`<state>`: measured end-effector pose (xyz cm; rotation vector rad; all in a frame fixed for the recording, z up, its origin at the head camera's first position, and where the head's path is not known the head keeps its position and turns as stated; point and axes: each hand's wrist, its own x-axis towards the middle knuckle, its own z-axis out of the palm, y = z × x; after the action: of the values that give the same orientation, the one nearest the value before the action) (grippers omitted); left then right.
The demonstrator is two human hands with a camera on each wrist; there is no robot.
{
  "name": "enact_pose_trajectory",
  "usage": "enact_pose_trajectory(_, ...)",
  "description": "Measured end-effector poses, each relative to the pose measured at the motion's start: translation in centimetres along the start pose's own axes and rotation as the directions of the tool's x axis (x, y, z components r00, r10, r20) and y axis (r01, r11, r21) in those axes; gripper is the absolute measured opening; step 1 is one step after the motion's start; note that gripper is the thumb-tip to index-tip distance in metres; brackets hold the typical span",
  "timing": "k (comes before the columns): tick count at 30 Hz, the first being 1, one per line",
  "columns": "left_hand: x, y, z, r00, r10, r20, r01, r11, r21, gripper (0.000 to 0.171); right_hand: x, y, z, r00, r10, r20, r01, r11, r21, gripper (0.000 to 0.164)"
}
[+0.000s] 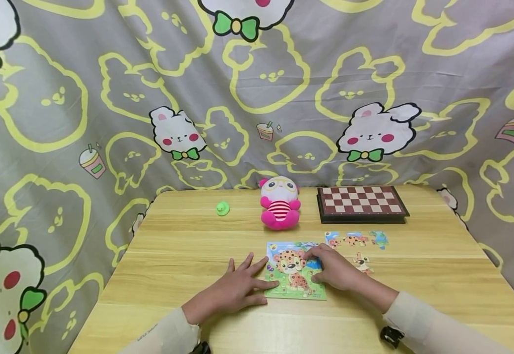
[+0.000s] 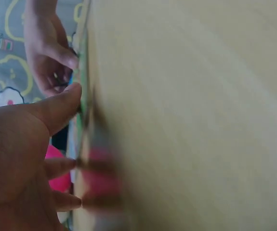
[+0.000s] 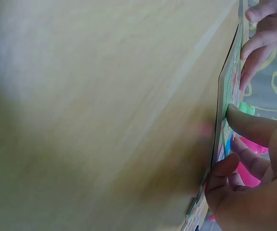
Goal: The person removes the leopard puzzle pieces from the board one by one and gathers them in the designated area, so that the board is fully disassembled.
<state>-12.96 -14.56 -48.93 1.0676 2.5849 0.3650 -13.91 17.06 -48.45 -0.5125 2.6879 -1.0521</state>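
A jigsaw puzzle (image 1: 279, 290) with a spotted leopard cub lies flat on the table. My left hand (image 1: 234, 287) rests at its left side, fingers spread; one fingertip lies over the puzzle's lower left. In the left wrist view the thumb (image 2: 66, 106) reaches the board's edge. At the puzzle's right side, the curled fingers and thumb of my right hand (image 1: 334, 268) hold a blue puzzle piece (image 1: 314, 264) within the picture, mostly hidden by the hand. Several loose puzzle pieces (image 1: 355, 240) lie to the right, with another spotted piece (image 1: 363, 264) beyond the right wrist.
Behind the puzzle sits a pink and white plush toy (image 1: 280, 204). A small green toy duck (image 1: 223, 208) is to its left, and a brown checkered board box (image 1: 363, 204) to its right. A patterned curtain (image 1: 257, 98) hangs behind the wooden table (image 1: 177, 265).
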Motion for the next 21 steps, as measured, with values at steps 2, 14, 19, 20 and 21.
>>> enact_pose_trajectory(2,0.1,0.5,-0.4,1.000,-0.009,0.000,0.009,1.000,0.000,0.046,0.0,0.0,0.0,1.000,-0.001,0.003,0.001,1.000,0.004,0.045)
enact_pose_trajectory(14,2.9,5.0,-0.6,0.999,0.030,0.025,-0.034,0.985,0.169,0.064,0.0,-0.1,-0.1,1.000,-0.003,0.005,0.003,1.000,0.016,0.045)
enact_pose_trajectory(19,3.7,6.0,0.3,0.997,0.016,0.073,-0.030,0.980,0.197,0.073,0.1,-0.1,0.0,1.000,-0.013,-0.009,0.013,1.000,0.011,0.046)
enact_pose_trajectory(20,3.7,6.1,0.5,0.997,0.009,0.080,-0.024,0.980,0.198,0.074,0.1,-0.1,0.1,1.000,-0.013,-0.012,0.013,1.000,0.010,0.046)
enact_pose_trajectory(21,3.8,6.2,0.6,0.996,0.002,0.085,-0.018,0.980,0.196,0.075,0.1,-0.1,0.1,1.000,-0.017,-0.014,0.017,1.000,0.010,0.046)
